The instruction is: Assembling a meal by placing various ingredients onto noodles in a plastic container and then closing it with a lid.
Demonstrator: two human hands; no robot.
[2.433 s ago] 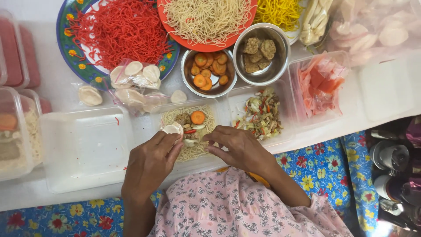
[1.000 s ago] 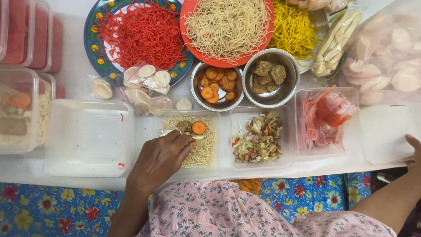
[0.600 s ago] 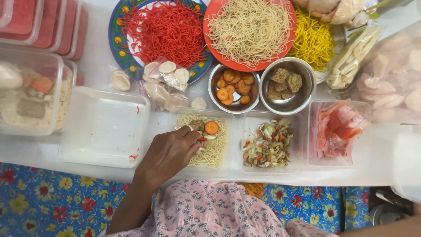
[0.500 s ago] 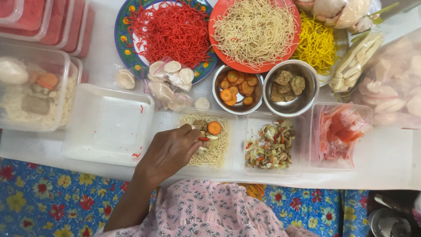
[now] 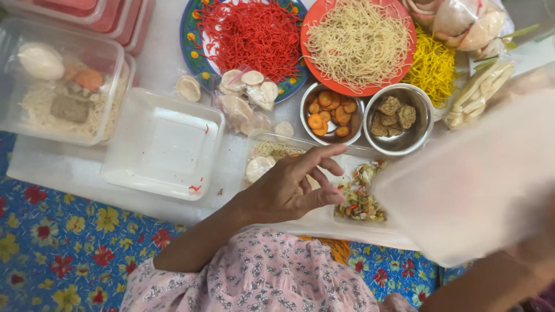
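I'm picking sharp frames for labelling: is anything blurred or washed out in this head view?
Head view: the translucent lid at right is smeared and out of focus, close to the lens, and hides the right hand; the left hand and the steel bowl of carrot slices are sharp; lighting is soft and even, with only faint shadows.

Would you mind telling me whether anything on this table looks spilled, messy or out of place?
Only small things: the empty clear container carries red smears and stray red bits, and a few round white slices lie loose on the table beside the plate of red noodles. Nothing looks tipped or broken.
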